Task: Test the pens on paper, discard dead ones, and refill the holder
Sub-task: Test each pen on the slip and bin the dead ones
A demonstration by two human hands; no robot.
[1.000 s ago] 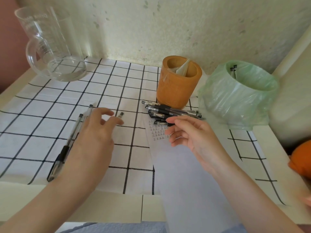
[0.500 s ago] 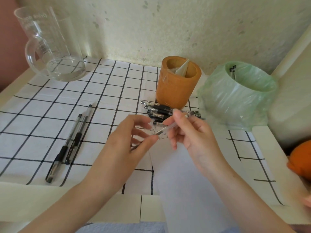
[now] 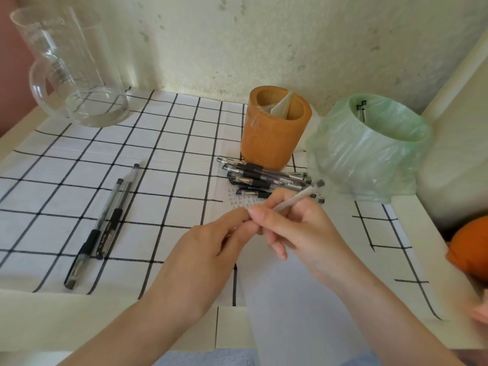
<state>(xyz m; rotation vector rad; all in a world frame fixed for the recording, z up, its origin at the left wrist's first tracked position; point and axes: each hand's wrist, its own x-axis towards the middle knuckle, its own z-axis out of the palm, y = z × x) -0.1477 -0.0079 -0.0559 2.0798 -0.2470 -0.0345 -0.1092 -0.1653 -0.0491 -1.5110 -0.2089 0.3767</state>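
Seen from above, a person's two hands meet over a pale counter (image 3: 39, 326) covered by a white cloth (image 3: 163, 143) with a black grid. The right hand (image 3: 303, 231) has its fingers curled round a clear pen (image 3: 297, 198). The pen slants up and away to the right, its dark end cap standing clear of the knuckles. The left hand (image 3: 208, 254) comes in from the left and pinches the pen's lower end between thumb and fingertips — that end is hidden behind the fingers.

Under both hands, running back toward the person, lies a white sheet of paper (image 3: 290, 313). Small rows of written marks show on it just beyond the fingertips. Just past those marks sits a loose pile of pens (image 3: 261, 177) with black grips. Right behind the pile stands an orange holder (image 3: 274, 138), upright, with a bit of clear plastic inside.

Beyond and to the right of the right hand is a bin (image 3: 369, 154) lined with a pale green bag — a few pen ends show at its far inner rim. Well to the left of the left hand, two pens (image 3: 105, 225) lie side by side on the cloth. Far beyond them, at the back left, stands a glass jug (image 3: 74, 70). An orange object (image 3: 472, 249) sits at the right edge, partly out of view.
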